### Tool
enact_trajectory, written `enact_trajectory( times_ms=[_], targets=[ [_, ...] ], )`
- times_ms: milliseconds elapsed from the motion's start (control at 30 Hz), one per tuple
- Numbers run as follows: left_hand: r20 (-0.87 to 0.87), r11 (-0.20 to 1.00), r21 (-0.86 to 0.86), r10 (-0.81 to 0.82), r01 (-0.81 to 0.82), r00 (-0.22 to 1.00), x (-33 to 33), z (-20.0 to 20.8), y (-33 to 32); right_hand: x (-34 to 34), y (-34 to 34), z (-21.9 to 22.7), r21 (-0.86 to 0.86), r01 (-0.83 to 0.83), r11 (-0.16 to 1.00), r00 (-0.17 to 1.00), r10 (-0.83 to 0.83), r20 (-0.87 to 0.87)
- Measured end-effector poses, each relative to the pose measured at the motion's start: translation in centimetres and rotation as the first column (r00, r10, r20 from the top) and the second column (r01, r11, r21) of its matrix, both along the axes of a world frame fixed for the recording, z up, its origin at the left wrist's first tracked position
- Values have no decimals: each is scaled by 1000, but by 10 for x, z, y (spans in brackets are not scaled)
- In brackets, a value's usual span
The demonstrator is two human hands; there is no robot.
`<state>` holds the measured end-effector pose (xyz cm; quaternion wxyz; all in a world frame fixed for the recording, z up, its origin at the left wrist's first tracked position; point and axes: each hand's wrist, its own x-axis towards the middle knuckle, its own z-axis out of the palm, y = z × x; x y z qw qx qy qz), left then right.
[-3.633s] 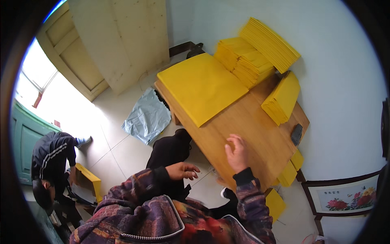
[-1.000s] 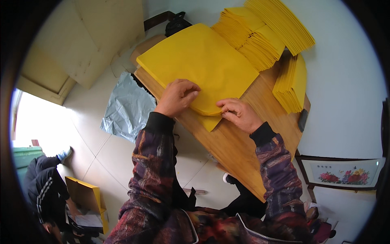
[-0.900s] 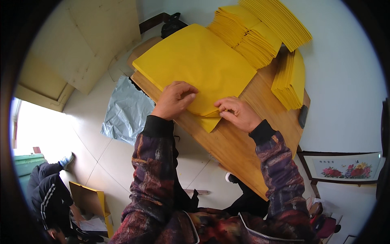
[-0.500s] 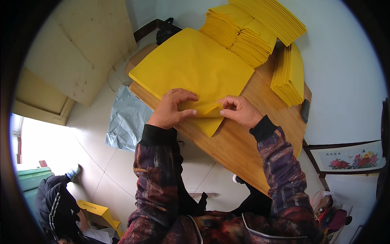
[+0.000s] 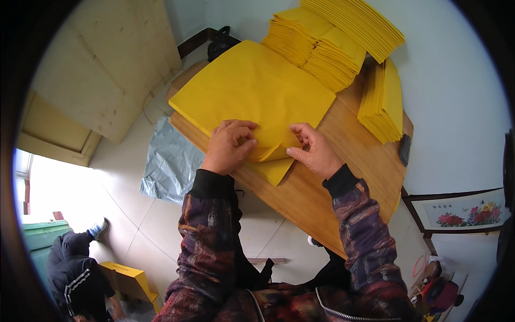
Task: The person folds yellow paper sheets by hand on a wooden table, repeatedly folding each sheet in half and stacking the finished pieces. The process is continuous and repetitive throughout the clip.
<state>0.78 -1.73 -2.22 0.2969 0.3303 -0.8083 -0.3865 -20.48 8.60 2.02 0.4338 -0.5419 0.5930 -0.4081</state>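
I see plain, softly rippled yellow sheets (image 5: 252, 86), lower edge folding up; right grip (image 5: 317, 154) parted there; left grip (image 5: 228, 148), can't tell; dark lettering (image 5: 442, 206), framed flower picture (image 5: 458, 212), far right.

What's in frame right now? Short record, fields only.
Left hand: at near side of yellow sheets, grip unclear
Right hand: at their raised near edge, grip unclear
Surface: wooden table
Far side: folded yellow stacks
Left of table: crumpled gray plastic
Lower left: another person by a yellow box
Right: framed floral picture
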Motion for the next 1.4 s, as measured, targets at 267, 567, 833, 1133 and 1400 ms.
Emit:
enact_trajectory(
  times_ms=[267, 567, 833, 1133, 1400],
  targets=[
    [-2, 997, -31, 66, -66, 998, -6, 2, 2, 4, 13, -9, -161, 12, 987, 976, -46, -212],
    [-1, 999, -22, 31, -31, 1000, -4, 0, -1, -4, 6, -16, -68, -32, 997, 996, 26, -89],
    [-55, 998, -13, -64, 63, 996, 6, 2, -2, -5, -1, -14, 32, 20, 999, 999, -21, 31],
    [-30, 999, -36, 39, -40, 999, -1, 1, 0, 7, 0, -23, -66, 105, 992, 986, -96, 133],
    [-37, 980, -119, 156, -159, 987, -8, 2, 5, 7, 10, -22, -289, 6, 957, 970, -75, -230]
  ],
)
